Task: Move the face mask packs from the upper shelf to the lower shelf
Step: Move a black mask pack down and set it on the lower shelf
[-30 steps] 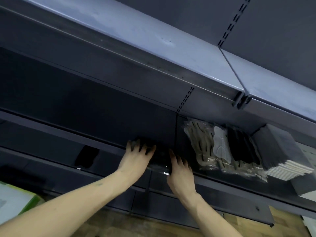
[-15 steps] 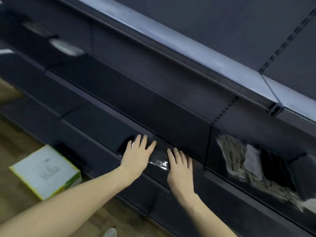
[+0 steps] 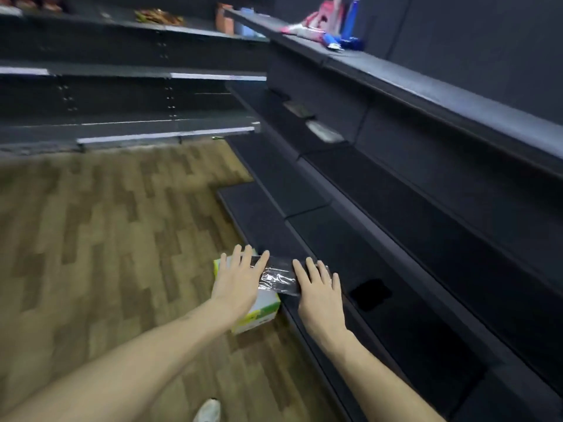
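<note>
I hold one face mask pack (image 3: 278, 278), black masks in shiny clear plastic, between both hands. My left hand (image 3: 239, 278) grips its left end and my right hand (image 3: 318, 292) its right end. The fingers lie flat on top and the thumbs are hidden beneath. The pack hangs level over the front edge of the lowest dark shelf (image 3: 405, 339). Another dark pack (image 3: 370, 295) lies flat on that shelf, just right of my right hand. The upper shelf with the other packs is out of view.
A white and green box (image 3: 262, 312) sits on the wooden floor (image 3: 106, 239) under my left hand. Two more packs (image 3: 324, 130) lie on a farther shelf. Pink and blue items (image 3: 332, 22) stand on the top shelf. My shoe (image 3: 208, 411) shows below.
Both hands came down and away from the upper shelf with the pack. The view swung left and down, so the stacked packs left the frame and the floor and box appeared.
</note>
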The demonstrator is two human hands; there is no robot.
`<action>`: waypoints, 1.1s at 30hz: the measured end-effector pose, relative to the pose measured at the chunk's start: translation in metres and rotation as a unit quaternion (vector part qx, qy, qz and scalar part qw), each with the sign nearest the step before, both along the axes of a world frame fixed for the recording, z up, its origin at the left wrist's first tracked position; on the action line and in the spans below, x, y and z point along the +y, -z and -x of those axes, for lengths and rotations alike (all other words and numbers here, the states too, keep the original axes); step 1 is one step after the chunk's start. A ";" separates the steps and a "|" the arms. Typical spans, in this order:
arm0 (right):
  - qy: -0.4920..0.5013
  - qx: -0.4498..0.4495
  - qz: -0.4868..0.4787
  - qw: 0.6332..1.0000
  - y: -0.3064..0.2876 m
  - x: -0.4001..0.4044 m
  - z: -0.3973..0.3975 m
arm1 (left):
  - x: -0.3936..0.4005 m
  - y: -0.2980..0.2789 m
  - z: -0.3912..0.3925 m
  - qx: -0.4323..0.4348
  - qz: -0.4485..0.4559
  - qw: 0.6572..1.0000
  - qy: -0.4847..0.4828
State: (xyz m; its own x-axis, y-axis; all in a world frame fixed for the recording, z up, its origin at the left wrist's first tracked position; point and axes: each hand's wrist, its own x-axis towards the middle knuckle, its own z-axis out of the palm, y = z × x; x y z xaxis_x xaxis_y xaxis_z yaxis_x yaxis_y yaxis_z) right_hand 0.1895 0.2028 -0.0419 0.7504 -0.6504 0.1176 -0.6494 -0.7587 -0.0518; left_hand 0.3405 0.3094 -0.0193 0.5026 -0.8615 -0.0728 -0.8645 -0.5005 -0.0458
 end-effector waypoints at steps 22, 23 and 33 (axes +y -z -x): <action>-0.119 -0.005 -0.013 0.993 -0.014 0.014 -0.404 | 0.058 -0.003 -0.381 0.006 0.067 0.996 -0.065; -0.113 0.000 -0.012 0.993 -0.015 0.007 -0.415 | 0.049 -0.004 -0.394 0.004 0.071 0.996 -0.060; -0.070 -0.019 -0.023 0.997 -0.014 -0.107 -0.543 | -0.068 -0.001 -0.527 0.022 0.047 0.997 -0.057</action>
State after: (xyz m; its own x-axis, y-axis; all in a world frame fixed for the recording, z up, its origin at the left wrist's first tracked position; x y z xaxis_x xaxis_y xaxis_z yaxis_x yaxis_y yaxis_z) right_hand 0.7327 0.0955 -0.0281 0.8293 -0.5457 0.1205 -0.5348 -0.8375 -0.1119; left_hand 0.8672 0.2419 -0.0180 0.5961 -0.8027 -0.0180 -0.8016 -0.5962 0.0435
